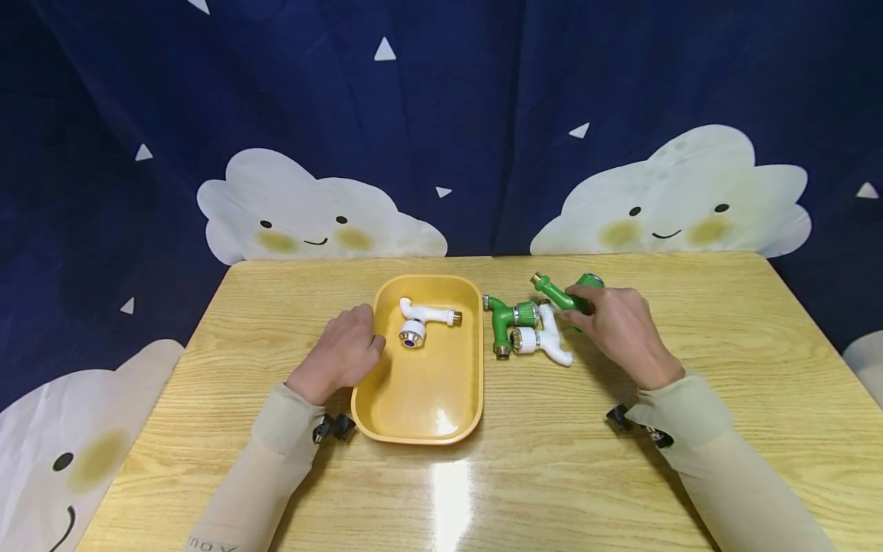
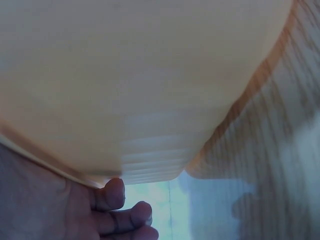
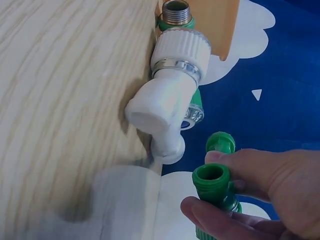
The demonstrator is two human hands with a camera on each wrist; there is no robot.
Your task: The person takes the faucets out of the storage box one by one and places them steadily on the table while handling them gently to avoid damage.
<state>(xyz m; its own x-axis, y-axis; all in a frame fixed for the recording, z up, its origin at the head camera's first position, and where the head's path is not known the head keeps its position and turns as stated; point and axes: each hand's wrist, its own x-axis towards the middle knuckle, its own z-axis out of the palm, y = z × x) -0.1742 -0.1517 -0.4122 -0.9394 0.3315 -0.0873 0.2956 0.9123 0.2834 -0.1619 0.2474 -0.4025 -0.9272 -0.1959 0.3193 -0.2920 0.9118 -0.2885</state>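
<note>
A yellow plastic tray [image 1: 428, 395] lies on the table, with a white faucet [image 1: 434, 314] inside near its far end. My left hand [image 1: 345, 349] grips the tray's left rim; in the left wrist view its curled fingers [image 2: 115, 194] show beside the tray wall [image 2: 165, 115]. Held up right of the tray is a green faucet [image 1: 557, 294], pinched between the thumb and fingers of my right hand [image 1: 624, 330]. Its open green end [image 3: 211, 173] faces the right wrist camera. Below it, a second green faucet [image 1: 503, 326] and a white faucet [image 1: 551, 337] lie close together on the table.
The wooden table [image 1: 724, 368] extends to both sides and toward me. A dark blue curtain [image 1: 483, 115] with white clouds hangs behind its far edge. The two loose faucets lie just off the tray's right rim.
</note>
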